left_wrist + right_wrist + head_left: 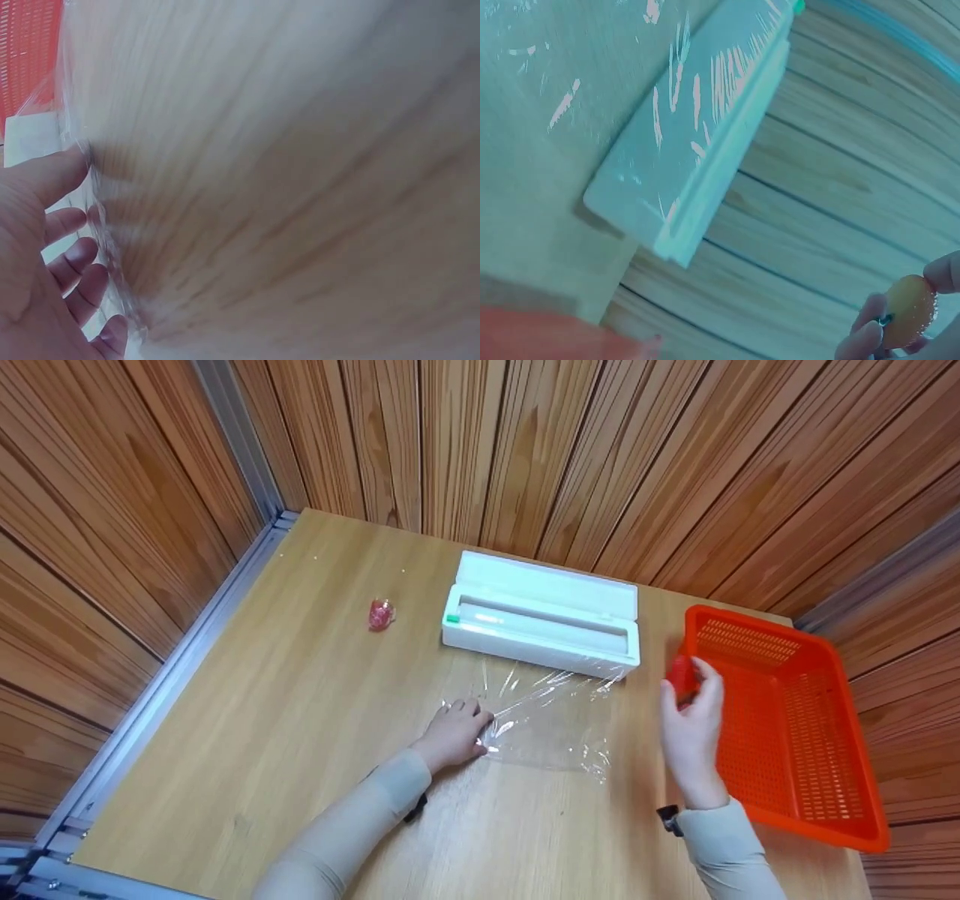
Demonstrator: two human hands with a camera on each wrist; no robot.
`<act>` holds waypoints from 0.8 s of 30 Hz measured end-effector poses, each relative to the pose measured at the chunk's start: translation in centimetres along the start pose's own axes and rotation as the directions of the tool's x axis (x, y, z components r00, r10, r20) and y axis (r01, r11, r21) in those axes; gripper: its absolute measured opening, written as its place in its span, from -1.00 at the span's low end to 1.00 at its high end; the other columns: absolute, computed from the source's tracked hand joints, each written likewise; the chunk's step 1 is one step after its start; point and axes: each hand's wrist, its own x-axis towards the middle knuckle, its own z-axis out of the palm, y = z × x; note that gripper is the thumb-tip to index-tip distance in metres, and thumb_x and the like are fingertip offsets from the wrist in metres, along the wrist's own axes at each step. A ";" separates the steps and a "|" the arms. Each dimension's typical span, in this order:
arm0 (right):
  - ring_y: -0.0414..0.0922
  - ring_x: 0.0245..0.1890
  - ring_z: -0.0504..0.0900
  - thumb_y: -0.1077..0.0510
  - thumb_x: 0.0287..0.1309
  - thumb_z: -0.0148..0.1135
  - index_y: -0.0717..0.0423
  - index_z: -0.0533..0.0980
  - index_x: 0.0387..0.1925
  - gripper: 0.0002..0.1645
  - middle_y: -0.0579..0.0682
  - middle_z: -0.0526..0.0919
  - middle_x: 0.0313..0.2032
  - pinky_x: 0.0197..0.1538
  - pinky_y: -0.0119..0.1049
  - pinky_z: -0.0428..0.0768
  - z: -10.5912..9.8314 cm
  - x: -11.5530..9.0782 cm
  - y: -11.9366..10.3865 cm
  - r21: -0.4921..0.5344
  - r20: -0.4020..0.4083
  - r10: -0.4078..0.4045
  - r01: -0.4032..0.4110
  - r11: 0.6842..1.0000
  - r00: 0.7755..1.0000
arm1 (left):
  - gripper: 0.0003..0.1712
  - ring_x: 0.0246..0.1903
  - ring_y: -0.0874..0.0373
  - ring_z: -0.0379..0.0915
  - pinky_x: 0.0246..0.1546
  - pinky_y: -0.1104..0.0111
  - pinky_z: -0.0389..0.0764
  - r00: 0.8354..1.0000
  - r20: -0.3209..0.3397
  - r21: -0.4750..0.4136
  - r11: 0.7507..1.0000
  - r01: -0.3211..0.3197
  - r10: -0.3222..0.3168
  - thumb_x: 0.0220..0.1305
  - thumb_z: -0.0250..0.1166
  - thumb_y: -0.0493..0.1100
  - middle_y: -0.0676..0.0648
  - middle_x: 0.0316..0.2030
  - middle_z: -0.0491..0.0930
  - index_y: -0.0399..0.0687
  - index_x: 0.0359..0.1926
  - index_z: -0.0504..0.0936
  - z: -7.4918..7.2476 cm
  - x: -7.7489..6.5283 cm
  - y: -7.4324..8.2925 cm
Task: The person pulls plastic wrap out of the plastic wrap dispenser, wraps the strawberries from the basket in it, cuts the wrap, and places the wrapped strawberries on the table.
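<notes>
A sheet of clear cling film (551, 727) stretches over the table from a white dispenser box (540, 637) whose lid is raised. My left hand (456, 731) touches the film's left edge, and the left wrist view shows its thumb and loosely bent fingers (84, 289) apart along the wrinkled edge. My right hand (694, 727) pinches a small red fruit (681, 676) beside the basket's left rim. In the right wrist view the fruit (911, 311) is rounded, with a green stem, between thumb and fingers. A red piece wrapped in film (381, 615) lies left of the box.
An orange-red plastic basket (862, 750) with slotted walls stands at the table's right side, close to my right hand. Wood-grain panels (525, 450) rise behind the table (315, 660), and a metal rail (180, 660) runs along its left edge.
</notes>
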 end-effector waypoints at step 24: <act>-0.05 -0.18 0.51 0.20 -0.14 0.26 0.04 0.41 -0.10 -0.55 -0.01 0.44 -0.17 -0.07 -0.13 0.50 14.7 -3.5 5.9 -0.260 0.526 -0.253 0.436 0.861 0.812 | -0.32 0.01 0.03 0.26 -0.01 0.10 0.33 1.000 0.004 -0.032 0.999 -0.003 0.003 -0.08 0.27 0.12 -0.02 -0.01 0.36 0.10 0.10 0.30 -0.2 -0.2 -0.1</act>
